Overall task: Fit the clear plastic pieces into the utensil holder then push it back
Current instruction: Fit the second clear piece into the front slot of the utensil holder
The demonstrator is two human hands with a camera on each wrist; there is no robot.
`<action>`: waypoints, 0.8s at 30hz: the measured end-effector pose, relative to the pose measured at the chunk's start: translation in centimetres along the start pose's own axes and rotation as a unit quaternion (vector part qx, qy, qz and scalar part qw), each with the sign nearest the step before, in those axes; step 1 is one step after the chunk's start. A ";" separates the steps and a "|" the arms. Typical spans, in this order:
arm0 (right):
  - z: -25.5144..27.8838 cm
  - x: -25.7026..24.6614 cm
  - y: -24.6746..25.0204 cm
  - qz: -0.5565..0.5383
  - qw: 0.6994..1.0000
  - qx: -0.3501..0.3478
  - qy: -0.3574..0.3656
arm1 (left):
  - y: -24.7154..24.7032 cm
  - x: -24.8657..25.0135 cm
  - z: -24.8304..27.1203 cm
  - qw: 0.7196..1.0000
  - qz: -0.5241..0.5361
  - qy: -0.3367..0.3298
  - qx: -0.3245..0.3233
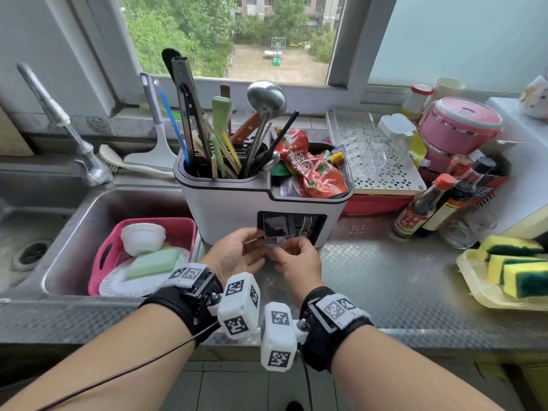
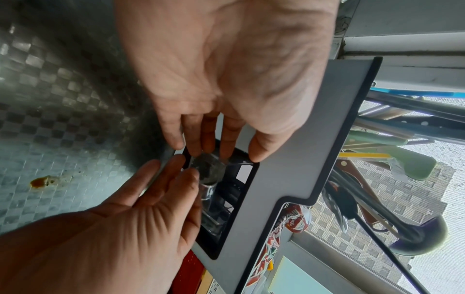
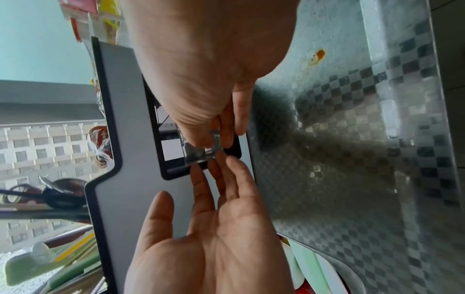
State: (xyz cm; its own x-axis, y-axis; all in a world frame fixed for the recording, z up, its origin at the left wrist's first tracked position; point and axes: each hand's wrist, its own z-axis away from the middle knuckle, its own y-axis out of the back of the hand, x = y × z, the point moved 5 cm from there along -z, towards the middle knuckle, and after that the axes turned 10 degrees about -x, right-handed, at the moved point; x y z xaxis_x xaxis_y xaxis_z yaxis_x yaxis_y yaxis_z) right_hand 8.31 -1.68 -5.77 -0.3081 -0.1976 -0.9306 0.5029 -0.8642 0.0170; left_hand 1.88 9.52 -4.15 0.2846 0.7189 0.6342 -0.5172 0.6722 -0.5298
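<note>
The white utensil holder (image 1: pixel 225 209) (image 2: pixel 289 159) (image 3: pixel 130 119), full of utensils and sauce packets, stands on the steel counter. Low on its front is a black-framed opening (image 1: pixel 318 218). A clear plastic piece (image 1: pixel 275 232) (image 2: pixel 208 169) (image 3: pixel 201 153) sits partly in the left half of that opening. My right hand (image 1: pixel 286 247) (image 3: pixel 216 143) pinches its lower edge. The straight fingers of my left hand (image 1: pixel 256 237) (image 3: pixel 216 165) touch its left side. A second clear piece (image 1: pixel 305 225) (image 2: pixel 211 214) stands in the right half.
Left of the holder is a sink holding a pink basket (image 1: pixel 103 256) of dishes. Sauce bottles (image 1: pixel 430 203) and a red basket (image 1: pixel 382 200) crowd the right side. A tray of sponges (image 1: pixel 504 274) sits at the far right. Bare counter (image 1: pixel 370 277) lies beside my hands.
</note>
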 end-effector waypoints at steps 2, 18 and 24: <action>-0.3 -0.1 -0.1 -0.015 1.000 -0.008 -0.007 | 0.0 0.4 -0.1 1.000 0.002 -0.009 0.000; -2.2 -2.4 -1.2 -0.075 0.997 -0.025 -0.025 | 0.0 2.3 -1.4 0.998 -0.059 -0.003 -0.003; -1.5 -3.0 -1.1 -0.092 0.993 -0.053 -0.046 | -0.3 3.2 -0.6 0.997 -0.080 -0.006 -0.005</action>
State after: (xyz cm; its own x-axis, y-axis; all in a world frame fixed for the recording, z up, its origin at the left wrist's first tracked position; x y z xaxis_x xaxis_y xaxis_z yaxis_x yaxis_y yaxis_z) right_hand 9.85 0.57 -3.51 -0.4721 -0.0858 -0.8773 0.5115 -0.8373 -0.1934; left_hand 3.45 11.73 -2.33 0.3529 0.6007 0.7173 -0.4576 0.7795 -0.4277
